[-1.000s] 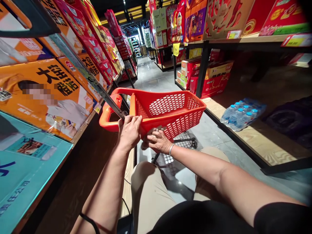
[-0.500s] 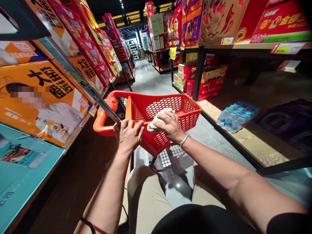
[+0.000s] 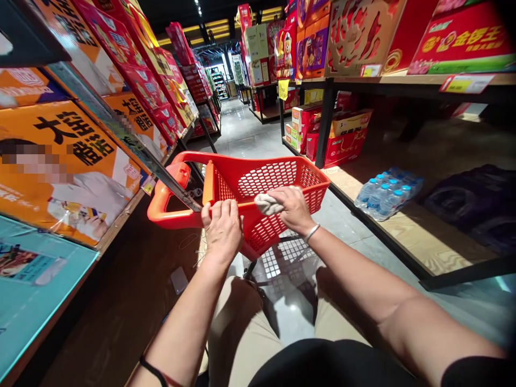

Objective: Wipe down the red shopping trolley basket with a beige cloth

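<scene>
A red plastic shopping cart (image 3: 258,166) with perforated walls stands in front of me, its basket holding nothing that I can see. My left hand (image 3: 222,226) is wrapped over the cart's near rim, beside the lower end of a slanting metal bar (image 3: 129,137). In my right hand (image 3: 293,209) is a bunched whitish cloth (image 3: 269,203), pressed against the same rim farther right. A silvery bracelet (image 3: 312,233) circles my right wrist. The undersides of my fingers are hidden.
Orange cartons (image 3: 60,161) and a teal box (image 3: 40,285) line the left side. On the right, a low wooden shelf (image 3: 435,236) bears a pack of water bottles (image 3: 382,196). A grey tiled aisle (image 3: 242,134) runs ahead between stacked red gift boxes.
My right hand has slid right along the rim with the cloth, now bunched smaller. My left hand has shifted slightly right and down. The view has moved a little.
</scene>
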`<state>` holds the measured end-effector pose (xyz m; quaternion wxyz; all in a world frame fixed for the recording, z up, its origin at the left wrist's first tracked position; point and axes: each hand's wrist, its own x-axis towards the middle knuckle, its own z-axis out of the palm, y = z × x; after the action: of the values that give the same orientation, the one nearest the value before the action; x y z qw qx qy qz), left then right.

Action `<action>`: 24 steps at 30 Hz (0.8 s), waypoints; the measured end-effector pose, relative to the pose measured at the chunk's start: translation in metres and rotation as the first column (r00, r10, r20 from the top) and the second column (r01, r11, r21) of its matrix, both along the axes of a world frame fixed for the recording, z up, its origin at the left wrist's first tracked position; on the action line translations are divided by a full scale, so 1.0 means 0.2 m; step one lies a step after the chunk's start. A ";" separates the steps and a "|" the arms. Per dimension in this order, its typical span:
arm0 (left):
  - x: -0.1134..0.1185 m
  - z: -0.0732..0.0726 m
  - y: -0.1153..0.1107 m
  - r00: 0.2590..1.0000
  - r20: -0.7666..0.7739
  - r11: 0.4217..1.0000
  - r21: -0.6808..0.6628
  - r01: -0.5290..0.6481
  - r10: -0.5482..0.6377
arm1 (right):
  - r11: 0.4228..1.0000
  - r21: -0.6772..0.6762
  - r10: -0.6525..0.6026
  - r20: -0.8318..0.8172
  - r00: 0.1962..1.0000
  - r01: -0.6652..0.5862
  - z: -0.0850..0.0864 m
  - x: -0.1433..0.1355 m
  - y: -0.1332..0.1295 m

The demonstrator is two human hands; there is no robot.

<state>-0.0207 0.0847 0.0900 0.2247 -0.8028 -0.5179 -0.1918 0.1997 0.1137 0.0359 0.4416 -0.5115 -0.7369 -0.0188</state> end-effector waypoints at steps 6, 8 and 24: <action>0.04 0.01 0.09 0.996 -0.085 0.999 -0.047 0.015 -0.019 | 0.997 -0.046 0.063 0.085 0.994 -0.060 0.05 -0.14 0.03; 0.02 -0.01 0.09 0.996 -0.082 0.999 -0.042 0.021 -0.025 | 0.999 -0.042 0.008 0.102 0.995 -0.004 0.00 -0.01 0.05; 0.09 0.01 0.07 0.998 -0.059 0.995 -0.095 -0.008 0.002 | 0.998 -0.064 -0.021 0.091 0.996 0.027 0.02 -0.08 0.00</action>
<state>-0.0022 0.0997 0.0930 0.2018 -0.8167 -0.5215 -0.1427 0.1839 0.1141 0.0405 0.3905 -0.5331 -0.7502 -0.0233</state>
